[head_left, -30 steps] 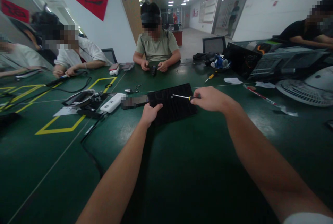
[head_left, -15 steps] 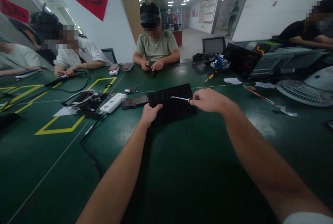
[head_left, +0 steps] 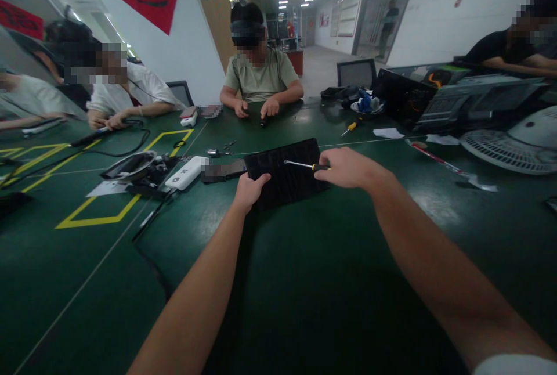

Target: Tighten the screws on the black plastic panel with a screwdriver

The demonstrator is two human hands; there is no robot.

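Observation:
A flat black rectangular panel (head_left: 289,186) is held tilted above the green table (head_left: 331,282). My left hand (head_left: 251,190) grips its left edge, thumb on the near face and fingers hidden behind. In my right hand (head_left: 348,167) is a screwdriver (head_left: 302,164) with a black and yellow handle, closed in the fingers. Its metal shaft points left across the panel, and the tip is over the upper middle of the face. Whether the tip touches the panel I cannot tell.
Left of the panel lie a dark phone-like slab (head_left: 224,170), a white power bank (head_left: 187,173) with a cable, and a black headset-like bundle (head_left: 130,166). Another screwdriver (head_left: 349,128) lies beyond. A white fan (head_left: 513,145) stands right. A co-worker (head_left: 261,76) sits opposite.
The screwdriver and my right hand have shifted slightly left with the view. My grip on the panel stays the same. The co-worker opposite has moved their hands apart.

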